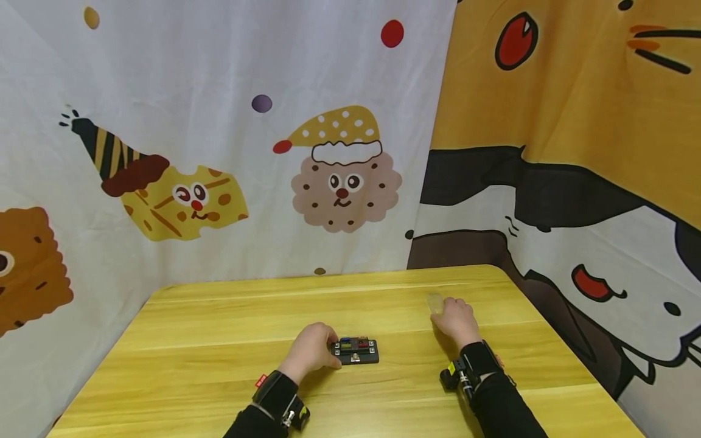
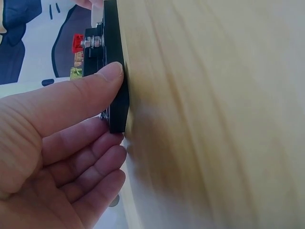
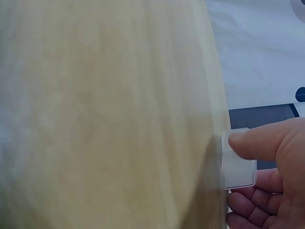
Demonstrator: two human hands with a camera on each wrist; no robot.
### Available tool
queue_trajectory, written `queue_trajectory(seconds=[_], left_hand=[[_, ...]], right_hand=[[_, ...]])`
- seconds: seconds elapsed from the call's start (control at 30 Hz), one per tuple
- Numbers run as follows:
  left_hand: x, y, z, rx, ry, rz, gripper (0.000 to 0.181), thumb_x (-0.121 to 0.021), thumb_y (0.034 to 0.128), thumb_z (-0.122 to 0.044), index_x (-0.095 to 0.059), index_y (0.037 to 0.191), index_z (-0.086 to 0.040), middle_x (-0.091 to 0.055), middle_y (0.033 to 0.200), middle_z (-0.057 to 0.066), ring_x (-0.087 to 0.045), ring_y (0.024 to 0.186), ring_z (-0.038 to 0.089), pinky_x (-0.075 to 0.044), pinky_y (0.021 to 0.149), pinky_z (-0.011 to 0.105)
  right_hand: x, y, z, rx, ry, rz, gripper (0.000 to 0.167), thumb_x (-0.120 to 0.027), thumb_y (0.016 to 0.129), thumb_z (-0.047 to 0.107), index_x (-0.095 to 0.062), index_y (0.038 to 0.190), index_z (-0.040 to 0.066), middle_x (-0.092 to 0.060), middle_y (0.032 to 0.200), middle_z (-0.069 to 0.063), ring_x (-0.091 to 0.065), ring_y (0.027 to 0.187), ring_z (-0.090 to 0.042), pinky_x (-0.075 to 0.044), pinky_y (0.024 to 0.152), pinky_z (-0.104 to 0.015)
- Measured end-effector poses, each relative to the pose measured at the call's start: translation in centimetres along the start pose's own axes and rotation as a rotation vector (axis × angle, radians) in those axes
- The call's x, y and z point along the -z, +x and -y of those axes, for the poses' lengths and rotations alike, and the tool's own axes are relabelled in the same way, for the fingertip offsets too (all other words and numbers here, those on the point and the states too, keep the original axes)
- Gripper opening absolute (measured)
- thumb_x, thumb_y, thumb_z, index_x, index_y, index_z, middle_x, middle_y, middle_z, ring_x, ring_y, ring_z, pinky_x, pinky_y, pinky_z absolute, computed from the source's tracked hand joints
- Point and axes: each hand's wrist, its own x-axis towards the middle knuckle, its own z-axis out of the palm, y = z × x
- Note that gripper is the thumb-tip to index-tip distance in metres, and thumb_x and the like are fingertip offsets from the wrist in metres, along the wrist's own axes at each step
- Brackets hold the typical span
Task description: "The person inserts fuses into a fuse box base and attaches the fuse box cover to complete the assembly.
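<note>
A black fuse block (image 1: 356, 351) with coloured blade fuses and metal screw terminals lies on the table in the head view. My left hand (image 1: 313, 351) holds its left end. In the left wrist view, the thumb of my left hand (image 2: 62, 143) presses one side of the fuse block (image 2: 116, 95) while the fingers curl at the other. Farther right, my right hand (image 1: 456, 319) pinches a clear plastic cover (image 1: 435, 302) near the table's far right. My right hand (image 3: 271, 162) has its thumb on the translucent cover (image 3: 239, 172), its edge by the tabletop.
The yellow wood-grain table (image 1: 230, 328) has rounded far corners. Behind it hangs a white curtain (image 1: 219, 73) with cartoon prints, and a patterned orange, black and white cloth (image 1: 575, 121) hangs along the right side. Each wrist wears a strapped camera.
</note>
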Motion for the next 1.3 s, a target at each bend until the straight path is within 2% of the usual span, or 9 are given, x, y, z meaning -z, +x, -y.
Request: queue_trajectory(seconds=[0.2,0.47,0.7,0.93,1.13,1.3], left_hand=[[0.0,-0.1,0.1,-0.005,-0.004,-0.001,0.044,-0.096,0.0585,-0.019,-0.073,0.093,-0.002,-0.068,0.086,0.003,-0.06,0.078,0.019,-0.051,0.075,0.038],[0.1,-0.1,-0.1,0.0,-0.018,0.0,0.044,-0.096,0.0591,-0.019,-0.073,0.093,-0.002,-0.068,0.086,0.003,-0.06,0.077,0.018,-0.051,0.075,0.038],[0.0,-0.1,-0.2,0.006,-0.014,-0.004,0.043,-0.096,0.0589,-0.019,-0.073,0.092,-0.002,-0.067,0.085,0.003,-0.059,0.076,0.017,-0.051,0.075,0.038],[0.0,0.0,-0.3,0.022,-0.013,0.006,0.044,-0.096,0.0599,-0.019,-0.073,0.094,-0.002,-0.068,0.087,0.003,-0.059,0.078,0.018,-0.051,0.077,0.039],[0.2,-0.1,-0.3,-0.001,-0.011,0.003,0.044,-0.096,0.0591,-0.018,-0.074,0.094,-0.001,-0.068,0.087,0.004,-0.061,0.08,0.02,-0.052,0.077,0.039],[0.2,-0.2,-0.3,-0.007,-0.003,0.005,0.045,-0.096,0.0594,-0.018,-0.074,0.094,-0.001,-0.068,0.088,0.005,-0.062,0.08,0.021,-0.052,0.077,0.039]], right_hand=[[-0.1,0.1,-0.3,0.029,-0.018,-0.001,0.044,-0.065,0.086,0.016,-0.057,0.117,-0.015,-0.057,0.101,-0.027,-0.051,0.099,-0.047,-0.041,0.088,-0.057],[0.5,0.0,-0.2,0.054,-0.018,0.033,0.039,-0.062,0.081,0.006,-0.06,0.116,-0.012,-0.057,0.101,-0.026,-0.053,0.093,-0.044,-0.043,0.084,-0.055],[0.4,-0.2,0.1,0.076,0.019,0.047,0.039,-0.064,0.079,0.005,-0.062,0.115,-0.01,-0.058,0.098,-0.022,-0.055,0.088,-0.038,-0.045,0.082,-0.052],[0.4,-0.9,1.0,0.145,0.032,0.021,0.034,-0.066,0.08,0.003,-0.064,0.113,-0.008,-0.06,0.095,-0.018,-0.057,0.085,-0.034,-0.047,0.079,-0.05],[0.6,-1.2,2.4,0.237,0.03,-0.022,0.036,-0.068,0.085,0.004,-0.064,0.118,-0.009,-0.063,0.103,-0.023,-0.059,0.096,-0.039,-0.047,0.085,-0.052],[0.5,-1.5,3.5,0.277,0.052,-0.023,0.035,-0.069,0.087,0.005,-0.063,0.119,-0.009,-0.062,0.103,-0.022,-0.059,0.095,-0.037,-0.048,0.085,-0.051]])
